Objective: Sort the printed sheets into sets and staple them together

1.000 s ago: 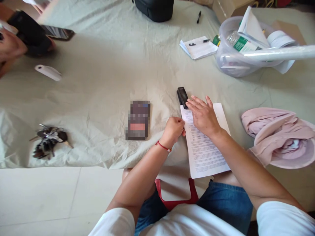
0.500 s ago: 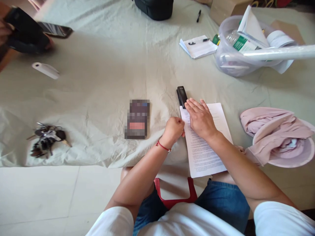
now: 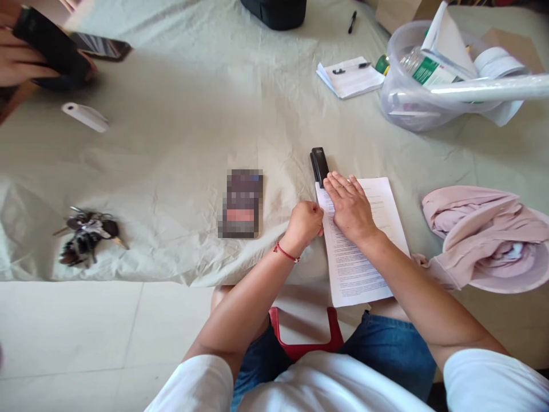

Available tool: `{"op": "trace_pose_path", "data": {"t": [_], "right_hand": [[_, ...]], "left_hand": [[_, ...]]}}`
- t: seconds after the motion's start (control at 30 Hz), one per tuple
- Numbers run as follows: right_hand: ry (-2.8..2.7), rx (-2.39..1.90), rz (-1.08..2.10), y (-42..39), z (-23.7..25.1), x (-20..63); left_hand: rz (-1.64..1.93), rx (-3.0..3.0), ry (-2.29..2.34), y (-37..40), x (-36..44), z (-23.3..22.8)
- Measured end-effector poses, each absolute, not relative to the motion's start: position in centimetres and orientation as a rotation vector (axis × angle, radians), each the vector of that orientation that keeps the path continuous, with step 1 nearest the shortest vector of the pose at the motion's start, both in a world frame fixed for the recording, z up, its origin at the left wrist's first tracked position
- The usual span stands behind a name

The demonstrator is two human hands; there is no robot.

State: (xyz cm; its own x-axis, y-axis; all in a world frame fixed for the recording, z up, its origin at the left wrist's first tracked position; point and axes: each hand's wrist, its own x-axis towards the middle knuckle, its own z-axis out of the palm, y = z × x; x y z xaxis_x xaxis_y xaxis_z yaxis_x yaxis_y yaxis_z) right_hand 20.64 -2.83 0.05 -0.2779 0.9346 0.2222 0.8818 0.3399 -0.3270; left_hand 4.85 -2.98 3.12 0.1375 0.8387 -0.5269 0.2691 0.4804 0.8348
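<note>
A stack of printed papers (image 3: 360, 274) lies at the table's front edge, its lower end reaching over my lap. My right hand (image 3: 349, 209) rests flat on the upper part of the stack, fingers stretched out together. Its fingertips are beside a black stapler (image 3: 319, 166), which sits at the upper left corner of the papers. My left hand (image 3: 305, 222), with a red bracelet on the wrist, is closed against the papers' left edge. Its fingers are curled inward, and whatever they hold, if anything, is hidden.
Left of my hands lie a blurred-out phone (image 3: 241, 203) and a bunch of keys (image 3: 90, 236). To the right is a pink cap (image 3: 493, 234). A clear tub (image 3: 407, 109) and a notepad (image 3: 351, 80) stand farther back. Another person's hand (image 3: 21, 60) holds a black object (image 3: 51, 46).
The whole view has shifted slightly. My hands keep the same positions on the papers. At the upper left, more of the other person's hand shows around the black object.
</note>
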Motion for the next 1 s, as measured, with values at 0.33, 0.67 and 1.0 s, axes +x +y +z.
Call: {"op": "trace_pose_path", "data": {"t": [0.33, 0.67, 1.0], "right_hand": [[-2.170, -1.624, 0.186, -2.2, 2.6, 20.4], [-1.689, -1.821, 0.260, -2.7, 3.5, 27.4], [-1.454, -1.755, 0.925, -5.0, 6.6, 32.6]], "left_hand": [[0.463, 1.099, 1.419, -3.3, 3.9, 3.5], [0.274, 1.239, 1.265, -3.8, 2.1, 4.6], [0.562, 1.171, 1.009, -3.8, -0.3, 4.8]]}}
